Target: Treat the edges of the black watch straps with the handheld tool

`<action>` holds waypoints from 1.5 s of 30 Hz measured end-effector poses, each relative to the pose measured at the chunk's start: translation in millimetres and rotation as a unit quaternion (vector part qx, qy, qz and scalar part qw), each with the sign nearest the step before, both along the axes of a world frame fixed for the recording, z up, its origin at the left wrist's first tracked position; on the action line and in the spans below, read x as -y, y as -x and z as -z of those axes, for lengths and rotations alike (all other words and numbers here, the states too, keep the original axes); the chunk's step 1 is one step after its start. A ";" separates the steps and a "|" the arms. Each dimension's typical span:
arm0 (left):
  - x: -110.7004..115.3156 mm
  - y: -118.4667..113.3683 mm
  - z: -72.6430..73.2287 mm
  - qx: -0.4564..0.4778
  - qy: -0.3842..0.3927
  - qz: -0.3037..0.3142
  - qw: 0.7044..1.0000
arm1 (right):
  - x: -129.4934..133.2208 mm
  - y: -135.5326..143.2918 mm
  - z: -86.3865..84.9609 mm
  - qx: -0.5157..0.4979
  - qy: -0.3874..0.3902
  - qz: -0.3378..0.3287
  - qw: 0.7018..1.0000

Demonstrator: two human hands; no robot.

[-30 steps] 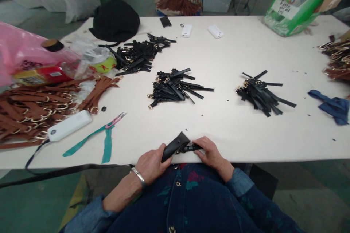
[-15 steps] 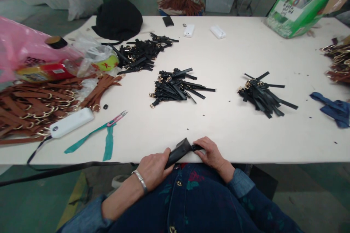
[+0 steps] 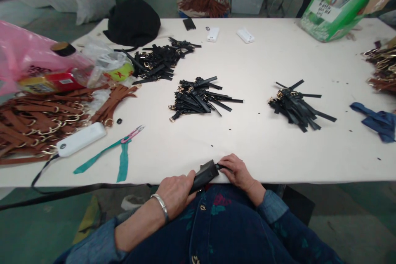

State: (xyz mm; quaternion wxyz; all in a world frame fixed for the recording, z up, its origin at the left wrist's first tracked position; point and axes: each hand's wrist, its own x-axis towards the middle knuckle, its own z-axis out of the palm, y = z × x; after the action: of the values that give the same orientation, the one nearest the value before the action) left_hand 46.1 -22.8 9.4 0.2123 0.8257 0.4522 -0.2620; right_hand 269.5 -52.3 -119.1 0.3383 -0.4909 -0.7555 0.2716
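Black and smooth, a broad sleeve-like piece (image 3: 202, 176), seemingly of leather, is held aslant at the near edge of the white table (image 3: 266, 152), close to the denim-clad body (image 3: 213, 222). Its lower end is wrapped by the left hand (image 3: 175, 192), with the fingers closed around it; by the thumb and fingers of the right hand (image 3: 236, 169), drawn together in a pinch, a narrow black strap (image 3: 220, 166) is gripped beside the piece's far end. Whether the strap is seated inside the piece or merely touches it cannot be told.

By its look, the broad piece can be judged light, fairly firm and little prone to breakage, though its smooth face may be slippery under a loose hold. It is best gripped low along its sides, so that the far end is left free and is not squashed. The strap can be expected to be thin and pliant (more likely to be bent than snapped), so it is best pinched near the broad piece, where less length is left to buckle. Similar dark straps are heaped in a middle pile (image 3: 198, 101) and a right-hand pile (image 3: 293, 107), where buckles could be snagged if one were pulled quickly.
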 end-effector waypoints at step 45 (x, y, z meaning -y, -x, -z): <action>-10.3 21.2 19.1 0.033 -0.027 -0.148 0.988 | -9.0 18.1 -24.0 0.163 0.078 0.095 0.979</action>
State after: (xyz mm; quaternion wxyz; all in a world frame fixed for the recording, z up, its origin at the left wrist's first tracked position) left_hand 24.9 -12.5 -9.7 0.2413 0.7633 0.5693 -0.1873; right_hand 251.4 -43.3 -95.1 0.1958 -0.6233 -0.7265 0.2132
